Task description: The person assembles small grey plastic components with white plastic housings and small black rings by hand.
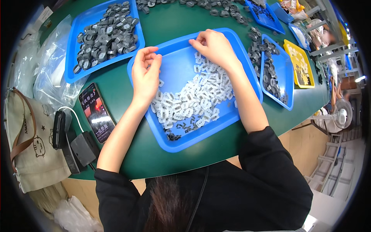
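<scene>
Before me is a blue tray with a heap of small white plastic parts and a few tiny black pieces near its front edge. Over the tray's left side, my left hand is raised with its fingers curled in and the thumb close to them. Anything inside those fingers is too small or hidden to tell. My right hand is at the far rim, above the top of the white heap. Its thumb and fingers come together in a pinch, and what they hold cannot be made out.
A blue tray of dark grey round parts stands at the far left. Loose grey parts lie along the back. To the right are another blue tray and a yellow tray. A phone, a charger and a cloth bag sit left.
</scene>
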`<state>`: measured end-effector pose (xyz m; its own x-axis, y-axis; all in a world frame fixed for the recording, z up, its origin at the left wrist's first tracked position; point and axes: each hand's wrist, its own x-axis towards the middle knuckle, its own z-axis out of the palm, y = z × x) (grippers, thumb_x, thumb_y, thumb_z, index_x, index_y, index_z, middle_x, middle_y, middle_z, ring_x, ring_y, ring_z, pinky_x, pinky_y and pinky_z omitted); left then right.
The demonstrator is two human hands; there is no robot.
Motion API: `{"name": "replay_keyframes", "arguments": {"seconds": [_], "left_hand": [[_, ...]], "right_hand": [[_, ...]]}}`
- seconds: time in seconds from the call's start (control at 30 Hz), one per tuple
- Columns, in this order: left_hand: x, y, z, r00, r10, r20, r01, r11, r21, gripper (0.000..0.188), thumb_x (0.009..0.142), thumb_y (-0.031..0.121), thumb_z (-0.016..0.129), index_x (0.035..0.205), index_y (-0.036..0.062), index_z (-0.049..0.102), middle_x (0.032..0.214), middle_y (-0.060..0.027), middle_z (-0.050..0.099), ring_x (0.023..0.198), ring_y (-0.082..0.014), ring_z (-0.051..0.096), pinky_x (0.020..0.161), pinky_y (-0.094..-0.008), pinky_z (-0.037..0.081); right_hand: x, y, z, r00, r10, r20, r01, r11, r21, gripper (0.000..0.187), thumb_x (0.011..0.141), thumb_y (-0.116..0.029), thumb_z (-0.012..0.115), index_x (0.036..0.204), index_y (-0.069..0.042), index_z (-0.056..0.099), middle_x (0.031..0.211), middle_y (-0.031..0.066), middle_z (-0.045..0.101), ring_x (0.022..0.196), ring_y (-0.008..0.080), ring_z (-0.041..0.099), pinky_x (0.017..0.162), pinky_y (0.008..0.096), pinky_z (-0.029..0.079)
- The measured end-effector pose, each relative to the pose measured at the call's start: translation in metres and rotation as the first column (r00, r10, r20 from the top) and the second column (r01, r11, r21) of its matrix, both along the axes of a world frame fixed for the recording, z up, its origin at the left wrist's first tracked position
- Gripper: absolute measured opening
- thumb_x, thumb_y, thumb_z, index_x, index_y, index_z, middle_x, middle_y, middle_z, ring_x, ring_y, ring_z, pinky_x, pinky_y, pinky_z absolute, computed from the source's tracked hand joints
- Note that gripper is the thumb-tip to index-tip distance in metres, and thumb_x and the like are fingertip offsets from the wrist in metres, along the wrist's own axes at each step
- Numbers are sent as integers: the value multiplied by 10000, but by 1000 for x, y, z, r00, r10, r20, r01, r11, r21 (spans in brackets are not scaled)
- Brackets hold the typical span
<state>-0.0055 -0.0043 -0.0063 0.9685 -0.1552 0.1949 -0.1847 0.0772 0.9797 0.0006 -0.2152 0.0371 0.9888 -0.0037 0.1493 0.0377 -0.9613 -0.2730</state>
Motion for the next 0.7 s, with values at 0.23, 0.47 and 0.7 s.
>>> {"name": "replay_keyframes", "arguments": {"seconds": [0.23,0.47,0.7], "left_hand": [[-6,-8,11,985,-169,27,170,985,-31,382,827,32,619,1199,19,534,1048,-87,577,787,-80,554,680,-203,474],[0,-3,7,977,-205,-63,197,973,-118,207,835,18,614,1035,-25,589,956,-69,627,791,-98,593,697,-219,494],[-3,-6,8,968,-244,-53,245,970,4,161,819,2,601,977,15,627,866,-27,613,701,-61,557,639,-196,457]], "right_hand": [[-17,25,1,940,342,9,-166,432,886,220,872,-148,596,977,42,632,838,78,656,812,131,626,750,257,512],[-13,17,8,992,122,5,-92,717,692,271,799,-277,690,838,-10,661,736,31,642,697,74,588,637,201,458],[94,-98,0,948,-238,210,198,960,196,667,654,-430,711,1165,-36,542,1142,216,562,1080,327,542,932,372,422]]}}
